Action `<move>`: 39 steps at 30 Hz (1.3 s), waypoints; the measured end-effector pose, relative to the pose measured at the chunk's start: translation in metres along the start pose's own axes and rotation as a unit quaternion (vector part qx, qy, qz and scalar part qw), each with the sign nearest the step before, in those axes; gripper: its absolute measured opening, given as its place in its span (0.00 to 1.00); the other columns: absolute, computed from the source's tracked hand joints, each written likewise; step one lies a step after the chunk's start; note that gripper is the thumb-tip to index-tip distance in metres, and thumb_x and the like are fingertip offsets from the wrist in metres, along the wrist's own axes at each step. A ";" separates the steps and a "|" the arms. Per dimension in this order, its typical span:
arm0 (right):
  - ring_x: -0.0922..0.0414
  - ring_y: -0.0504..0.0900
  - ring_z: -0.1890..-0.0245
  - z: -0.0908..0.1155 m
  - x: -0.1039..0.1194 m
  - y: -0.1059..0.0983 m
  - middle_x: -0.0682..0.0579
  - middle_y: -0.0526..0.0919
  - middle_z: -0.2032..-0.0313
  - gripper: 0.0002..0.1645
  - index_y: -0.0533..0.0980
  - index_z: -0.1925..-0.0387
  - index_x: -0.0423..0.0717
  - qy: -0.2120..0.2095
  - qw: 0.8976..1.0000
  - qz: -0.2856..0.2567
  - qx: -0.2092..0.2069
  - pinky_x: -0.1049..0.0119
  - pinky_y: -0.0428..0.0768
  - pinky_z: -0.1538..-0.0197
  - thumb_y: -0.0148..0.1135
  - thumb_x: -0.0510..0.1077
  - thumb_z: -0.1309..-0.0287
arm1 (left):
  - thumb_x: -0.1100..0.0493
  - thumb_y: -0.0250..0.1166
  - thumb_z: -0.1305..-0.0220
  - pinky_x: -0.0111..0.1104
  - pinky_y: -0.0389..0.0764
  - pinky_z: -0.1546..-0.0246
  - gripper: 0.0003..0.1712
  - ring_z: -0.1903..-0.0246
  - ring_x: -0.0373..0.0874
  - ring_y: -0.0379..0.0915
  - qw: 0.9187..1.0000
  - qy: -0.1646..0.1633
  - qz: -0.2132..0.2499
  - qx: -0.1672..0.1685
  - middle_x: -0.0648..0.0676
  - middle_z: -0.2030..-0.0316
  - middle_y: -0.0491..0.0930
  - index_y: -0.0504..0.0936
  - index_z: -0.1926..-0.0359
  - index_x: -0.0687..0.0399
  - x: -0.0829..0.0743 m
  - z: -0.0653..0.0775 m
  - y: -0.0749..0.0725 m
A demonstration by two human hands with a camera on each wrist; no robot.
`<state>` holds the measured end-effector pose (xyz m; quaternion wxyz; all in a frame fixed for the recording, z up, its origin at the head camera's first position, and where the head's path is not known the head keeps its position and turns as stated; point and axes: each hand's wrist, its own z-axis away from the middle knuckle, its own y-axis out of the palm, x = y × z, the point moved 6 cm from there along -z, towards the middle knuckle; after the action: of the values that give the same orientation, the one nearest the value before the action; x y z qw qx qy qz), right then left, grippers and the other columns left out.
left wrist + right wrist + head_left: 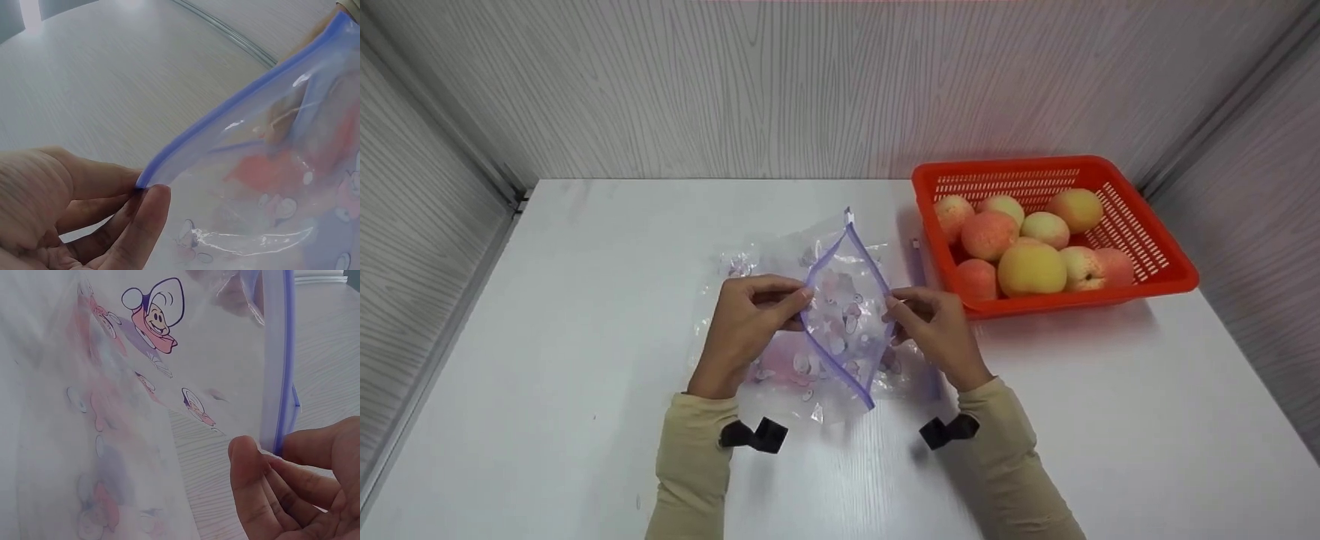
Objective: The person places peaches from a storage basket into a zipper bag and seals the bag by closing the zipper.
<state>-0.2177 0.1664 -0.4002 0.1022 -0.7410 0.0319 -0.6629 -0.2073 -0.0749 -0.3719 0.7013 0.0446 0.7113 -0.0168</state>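
Note:
A clear zip bag (pixel 840 322) with a purple seal strip and printed cartoon figures hangs between both hands, its mouth spread into a diamond shape. My left hand (pixel 752 322) pinches the left rim between thumb and fingers. On the opposite rim, my right hand (pixel 934 326) does the same. The left wrist view shows the purple rim (pixel 225 118) caught between thumb and fingertips. In the right wrist view, the fingers (pixel 247 478) grip the strip's edge beside a printed figure. A white slider (pixel 849 217) sits at the mouth's far corner.
More printed clear bags (pixel 735 262) lie flat on the white table (pixel 547 337) beneath the held one. At the right stands a red plastic basket (pixel 1177 277) holding several peach-like fruits (pixel 1033 268). Pale wood-grain panels (pixel 720 90) rise around the table.

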 end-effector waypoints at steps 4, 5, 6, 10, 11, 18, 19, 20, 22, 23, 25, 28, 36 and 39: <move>0.44 0.86 0.72 0.003 0.010 -0.006 0.38 0.86 0.67 0.12 0.83 0.53 0.30 -0.034 0.999 0.008 -0.013 0.62 0.88 0.68 0.66 0.33 0.36 | 0.67 0.71 0.36 0.39 0.88 0.63 0.09 0.67 0.53 0.84 1.000 0.006 0.003 0.001 0.62 0.65 0.85 0.87 0.57 0.69 0.001 -0.001 0.004; 0.43 0.86 0.72 0.003 0.014 -0.008 0.39 0.86 0.67 0.11 0.84 0.53 0.32 -0.050 0.998 0.011 -0.021 0.62 0.88 0.68 0.67 0.34 0.36 | 0.67 0.71 0.36 0.39 0.88 0.63 0.09 0.67 0.53 0.84 1.000 0.006 0.003 0.000 0.62 0.65 0.85 0.88 0.57 0.68 0.001 -0.001 0.004; 0.43 0.86 0.72 0.004 0.019 -0.012 0.39 0.86 0.66 0.11 0.84 0.54 0.32 -0.069 0.997 0.016 -0.031 0.62 0.88 0.69 0.68 0.34 0.37 | 0.67 0.71 0.36 0.39 0.88 0.63 0.09 0.66 0.54 0.84 1.000 0.005 0.003 -0.001 0.62 0.65 0.85 0.88 0.57 0.69 0.001 -0.001 0.004; 0.50 0.85 0.72 0.008 0.041 -0.036 0.42 0.86 0.66 0.10 0.85 0.56 0.33 -0.160 0.980 0.056 -0.104 0.66 0.87 0.68 0.70 0.35 0.38 | 0.67 0.71 0.37 0.39 0.88 0.63 0.09 0.66 0.55 0.84 1.000 -0.007 0.001 -0.008 0.62 0.65 0.85 0.88 0.57 0.67 0.001 -0.001 0.003; 0.52 0.85 0.71 0.010 0.046 -0.045 0.44 0.87 0.65 0.10 0.85 0.56 0.34 -0.178 0.972 0.074 -0.131 0.67 0.86 0.66 0.70 0.36 0.38 | 0.67 0.71 0.37 0.39 0.88 0.62 0.09 0.66 0.55 0.84 1.000 -0.010 0.001 -0.007 0.62 0.64 0.85 0.88 0.56 0.67 0.001 -0.001 0.002; 0.51 0.80 0.50 0.019 0.049 -0.114 0.43 0.84 0.51 0.21 0.81 0.48 0.34 -0.184 0.908 0.201 -0.319 0.61 0.81 0.47 0.73 0.39 0.41 | 0.67 0.70 0.36 0.40 0.88 0.61 0.10 0.66 0.53 0.84 1.000 -0.012 0.001 0.011 0.63 0.63 0.85 0.87 0.55 0.69 -0.001 0.000 0.004; 0.49 0.78 0.47 0.020 0.046 -0.121 0.42 0.83 0.48 0.25 0.79 0.45 0.34 -0.168 0.903 0.217 -0.331 0.58 0.79 0.43 0.73 0.41 0.41 | 0.68 0.70 0.37 0.40 0.88 0.62 0.10 0.67 0.52 0.84 1.000 -0.011 0.002 0.012 0.63 0.63 0.85 0.87 0.55 0.69 -0.001 0.000 0.005; 0.48 0.76 0.44 0.020 0.042 -0.127 0.42 0.81 0.45 0.29 0.77 0.42 0.34 -0.147 0.901 0.229 -0.339 0.56 0.77 0.40 0.74 0.42 0.42 | 0.68 0.70 0.37 0.40 0.88 0.62 0.10 0.67 0.51 0.84 1.000 -0.010 0.004 0.012 0.63 0.63 0.85 0.87 0.56 0.69 0.000 0.000 0.005; 0.46 0.72 0.40 0.019 0.034 -0.135 0.40 0.77 0.41 0.36 0.73 0.37 0.34 -0.104 0.897 0.258 -0.343 0.52 0.71 0.34 0.75 0.46 0.42 | 0.69 0.70 0.37 0.40 0.88 0.62 0.09 0.68 0.51 0.84 1.000 -0.009 0.010 0.013 0.64 0.63 0.85 0.87 0.56 0.69 0.001 0.000 0.006; 0.45 0.71 0.39 0.018 0.030 -0.138 0.39 0.76 0.39 0.38 0.71 0.36 0.34 -0.083 0.897 0.269 -0.341 0.51 0.68 0.32 0.75 0.47 0.43 | 0.69 0.70 0.37 0.40 0.88 0.62 0.09 0.68 0.50 0.84 1.000 -0.009 0.011 0.013 0.65 0.63 0.85 0.87 0.56 0.69 0.001 0.000 0.006; 0.44 0.69 0.36 0.016 0.021 -0.141 0.38 0.74 0.37 0.42 0.69 0.33 0.34 -0.042 0.895 0.294 -0.333 0.47 0.60 0.27 0.75 0.50 0.42 | 0.69 0.70 0.37 0.40 0.88 0.62 0.09 0.68 0.52 0.84 1.000 -0.008 0.016 0.015 0.67 0.62 0.85 0.87 0.56 0.69 0.002 0.000 0.007; 0.42 0.70 0.36 0.013 0.011 -0.142 0.37 0.75 0.37 0.44 0.68 0.33 0.33 -0.006 0.892 0.325 -0.315 0.43 0.48 0.24 0.74 0.52 0.42 | 0.68 0.70 0.37 0.40 0.88 0.62 0.09 0.67 0.53 0.84 1.000 -0.004 0.017 0.015 0.67 0.62 0.85 0.87 0.57 0.69 0.002 0.001 0.007; 0.40 0.72 0.40 0.010 0.002 -0.145 0.35 0.78 0.40 0.46 0.68 0.32 0.32 0.028 0.891 0.342 -0.295 0.42 0.47 0.26 0.74 0.55 0.43 | 0.67 0.70 0.37 0.40 0.88 0.62 0.10 0.66 0.53 0.85 1.000 0.000 0.006 0.015 0.64 0.63 0.85 0.87 0.56 0.68 0.001 0.001 0.006; 0.40 0.73 0.41 0.009 0.003 -0.146 0.35 0.78 0.40 0.47 0.67 0.32 0.34 0.039 0.892 0.346 -0.287 0.43 0.48 0.26 0.73 0.57 0.42 | 0.67 0.70 0.36 0.40 0.88 0.62 0.10 0.67 0.52 0.84 1.000 0.001 0.009 0.016 0.64 0.63 0.85 0.87 0.55 0.69 -0.001 0.001 0.006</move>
<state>-0.2210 0.3093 -0.3704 0.1070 -0.6540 0.4792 -0.5756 -0.2057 -0.0694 -0.3711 0.7001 0.0622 0.7110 -0.0214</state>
